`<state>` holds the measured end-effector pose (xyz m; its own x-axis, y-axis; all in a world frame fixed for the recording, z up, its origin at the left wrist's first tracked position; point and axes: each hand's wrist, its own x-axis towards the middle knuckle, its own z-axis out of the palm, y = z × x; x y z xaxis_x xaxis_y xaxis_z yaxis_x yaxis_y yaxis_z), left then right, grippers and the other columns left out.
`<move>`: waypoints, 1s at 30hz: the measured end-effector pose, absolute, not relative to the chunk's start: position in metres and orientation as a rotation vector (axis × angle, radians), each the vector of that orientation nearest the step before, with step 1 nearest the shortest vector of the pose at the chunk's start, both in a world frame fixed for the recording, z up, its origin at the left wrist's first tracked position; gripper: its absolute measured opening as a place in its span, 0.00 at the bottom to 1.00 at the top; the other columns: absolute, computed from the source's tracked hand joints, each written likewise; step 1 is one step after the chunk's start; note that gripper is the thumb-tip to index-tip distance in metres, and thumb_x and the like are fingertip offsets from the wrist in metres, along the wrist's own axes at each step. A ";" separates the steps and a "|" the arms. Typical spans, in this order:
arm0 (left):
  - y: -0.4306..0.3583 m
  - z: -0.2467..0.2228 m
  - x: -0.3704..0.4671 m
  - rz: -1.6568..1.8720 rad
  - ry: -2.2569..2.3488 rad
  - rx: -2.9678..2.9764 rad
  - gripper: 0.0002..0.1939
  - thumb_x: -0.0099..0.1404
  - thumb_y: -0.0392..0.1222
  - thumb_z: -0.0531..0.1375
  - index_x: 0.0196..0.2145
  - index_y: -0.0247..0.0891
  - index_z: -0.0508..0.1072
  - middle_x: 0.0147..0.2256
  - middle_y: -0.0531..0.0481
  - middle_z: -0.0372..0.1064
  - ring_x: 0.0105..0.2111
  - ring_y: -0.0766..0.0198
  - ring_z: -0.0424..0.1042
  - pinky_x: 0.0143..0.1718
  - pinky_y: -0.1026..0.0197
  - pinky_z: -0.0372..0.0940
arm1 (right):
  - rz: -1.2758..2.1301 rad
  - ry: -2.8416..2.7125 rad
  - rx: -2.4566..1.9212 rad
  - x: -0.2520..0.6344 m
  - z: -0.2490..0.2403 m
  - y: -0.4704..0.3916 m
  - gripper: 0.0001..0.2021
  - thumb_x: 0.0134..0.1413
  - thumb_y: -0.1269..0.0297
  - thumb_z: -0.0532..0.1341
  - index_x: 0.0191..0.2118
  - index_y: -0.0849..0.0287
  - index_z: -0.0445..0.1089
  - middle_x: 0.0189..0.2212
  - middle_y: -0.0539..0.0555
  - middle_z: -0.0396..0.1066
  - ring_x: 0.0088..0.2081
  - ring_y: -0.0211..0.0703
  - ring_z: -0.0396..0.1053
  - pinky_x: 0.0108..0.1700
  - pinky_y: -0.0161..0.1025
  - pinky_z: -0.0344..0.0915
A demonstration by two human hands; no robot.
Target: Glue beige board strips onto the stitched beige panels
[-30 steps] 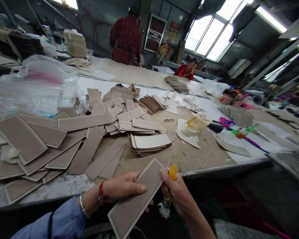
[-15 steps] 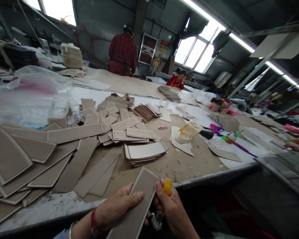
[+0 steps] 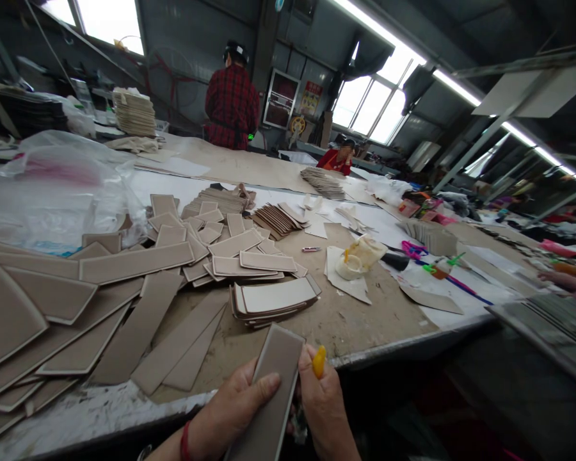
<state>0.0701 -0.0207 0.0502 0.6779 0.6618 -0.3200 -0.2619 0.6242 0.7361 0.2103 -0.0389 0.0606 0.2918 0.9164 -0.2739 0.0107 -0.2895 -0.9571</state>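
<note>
My left hand (image 3: 235,403) grips a long taupe panel (image 3: 281,365) with a pale edge, its thumb lying flat on the face. The panel slants up toward the table edge. At the panel's right edge is my right hand (image 3: 324,400), closed around a yellow-handled tool (image 3: 319,362). The handle's rounded end sticks up above the fist; the tool's lower end is dark and blurred, so its kind does not show. Thumb and forefinger of that hand touch the panel's upper right edge. Just beyond lies a small stack of curved, pale-topped strips (image 3: 273,296).
Loose taupe panels (image 3: 134,261) cover the table's left side. A white tub (image 3: 352,266) stands on a pale scrap, right of a small red cutter (image 3: 311,249). Clear plastic bags (image 3: 52,186) lie far left. Two people work behind; another person's hand (image 3: 569,282) shows at right.
The view has shifted slightly. My right hand has turned a little, and the tool's lower end is now more hidden behind the panel and hand. Both holds are unchanged.
</note>
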 end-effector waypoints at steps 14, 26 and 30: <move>-0.020 0.055 0.069 0.650 0.654 0.709 0.25 0.57 0.56 0.62 0.43 0.33 0.65 0.28 0.47 0.71 0.24 0.64 0.72 0.25 0.65 0.67 | 1.233 -0.773 -1.482 0.204 0.046 -0.038 0.23 0.50 0.38 0.54 0.25 0.55 0.57 0.13 0.42 0.50 0.14 0.31 0.49 0.16 0.31 0.51; -0.024 0.046 0.063 0.550 0.655 0.726 0.24 0.56 0.57 0.62 0.40 0.34 0.65 0.27 0.45 0.73 0.23 0.64 0.74 0.23 0.68 0.66 | 1.353 -0.889 -1.481 0.210 0.062 -0.035 0.21 0.44 0.45 0.63 0.27 0.61 0.65 0.16 0.46 0.60 0.16 0.32 0.55 0.16 0.30 0.53; -0.022 0.046 0.065 0.515 0.646 0.717 0.26 0.54 0.58 0.62 0.40 0.34 0.65 0.26 0.46 0.73 0.21 0.65 0.73 0.22 0.68 0.66 | 1.341 -0.852 -1.465 0.204 0.066 -0.036 0.20 0.45 0.45 0.63 0.28 0.61 0.66 0.17 0.47 0.62 0.16 0.33 0.58 0.16 0.31 0.54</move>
<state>0.0648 -0.0220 0.0462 0.6914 0.6278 -0.3574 -0.2089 0.6473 0.7330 0.2038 -0.0359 0.0658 0.1589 0.9315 -0.3272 -0.0996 -0.3146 -0.9440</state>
